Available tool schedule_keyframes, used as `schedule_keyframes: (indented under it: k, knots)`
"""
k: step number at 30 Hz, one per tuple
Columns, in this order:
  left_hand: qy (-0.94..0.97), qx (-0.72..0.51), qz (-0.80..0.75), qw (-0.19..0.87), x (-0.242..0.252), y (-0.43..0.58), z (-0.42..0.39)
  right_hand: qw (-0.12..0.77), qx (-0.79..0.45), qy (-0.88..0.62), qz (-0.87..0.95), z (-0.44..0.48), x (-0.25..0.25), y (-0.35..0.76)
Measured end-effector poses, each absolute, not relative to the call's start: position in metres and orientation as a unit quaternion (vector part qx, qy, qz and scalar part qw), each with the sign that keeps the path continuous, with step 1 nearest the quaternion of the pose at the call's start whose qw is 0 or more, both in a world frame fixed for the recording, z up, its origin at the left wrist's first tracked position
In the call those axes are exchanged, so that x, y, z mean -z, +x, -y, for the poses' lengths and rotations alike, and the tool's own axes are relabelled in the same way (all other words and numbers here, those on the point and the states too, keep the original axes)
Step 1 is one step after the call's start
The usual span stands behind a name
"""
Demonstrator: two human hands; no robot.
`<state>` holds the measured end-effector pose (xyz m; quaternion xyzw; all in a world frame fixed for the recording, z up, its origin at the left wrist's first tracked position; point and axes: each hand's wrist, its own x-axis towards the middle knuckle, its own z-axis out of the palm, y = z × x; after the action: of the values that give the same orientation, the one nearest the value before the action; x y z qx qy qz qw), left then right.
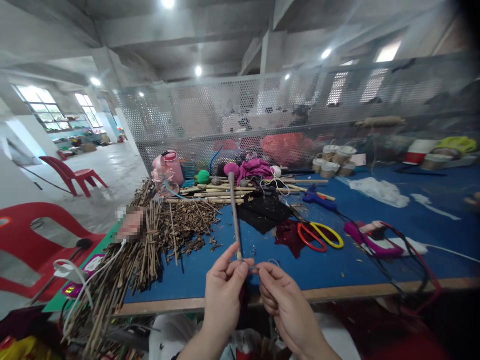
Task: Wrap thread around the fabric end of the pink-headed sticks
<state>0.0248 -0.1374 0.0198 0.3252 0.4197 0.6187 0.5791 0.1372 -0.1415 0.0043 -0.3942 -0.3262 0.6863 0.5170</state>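
My left hand (225, 287) is closed on the lower end of a thin greyish stick (235, 215), above the table's front edge. The stick points away from me, and its far end overlaps a magenta ball (231, 169); I cannot tell if they are joined. My right hand (283, 300) pinches close beside the left thumb, on a thin strand (255, 270) that seems to run to the stick's near end. A small pale piece (239, 255) shows at the stick near my left fingers. Red-and-yellow-handled scissors (313, 237) lie right of the hands.
Bundled twigs (150, 245) and dry plant bits cover the left side. Behind are a pink bottle (174, 167), a green ball (203, 176) and black cloth (266, 212). A blue glue gun (318, 197), cups (332, 160) and a corded power strip (393, 245) lie right. A perforated metal screen (225, 120) stands behind.
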Motion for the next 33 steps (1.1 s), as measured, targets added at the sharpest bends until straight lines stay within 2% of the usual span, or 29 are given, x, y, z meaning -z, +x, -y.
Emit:
schedule_keyframes:
  k: [3,9,15,26,33]
  knots:
    - [0.32,-0.619,-0.427,0.576,-0.018,0.024,0.137,0.535,-0.672,-0.409,0.307,0.142,-0.008,0.133]
    - [0.324,-0.633,-0.408,0.572,-0.018,0.023,0.136,0.498,-0.685,-0.391,0.361,0.144,-0.001,0.134]
    - [0.342,-0.626,-0.407,0.571,-0.017,0.022,0.137,0.508,-0.68,-0.38,0.368,0.144,0.0,0.135]
    - [0.226,-0.641,-0.297,0.671,-0.014,0.032,0.139,0.587,-0.668,-0.394,0.233,0.144,-0.009,0.133]
    - [0.229,-0.616,-0.336,0.675,-0.009,0.034,0.138,0.588,-0.703,-0.349,0.197,0.141,-0.007,0.137]
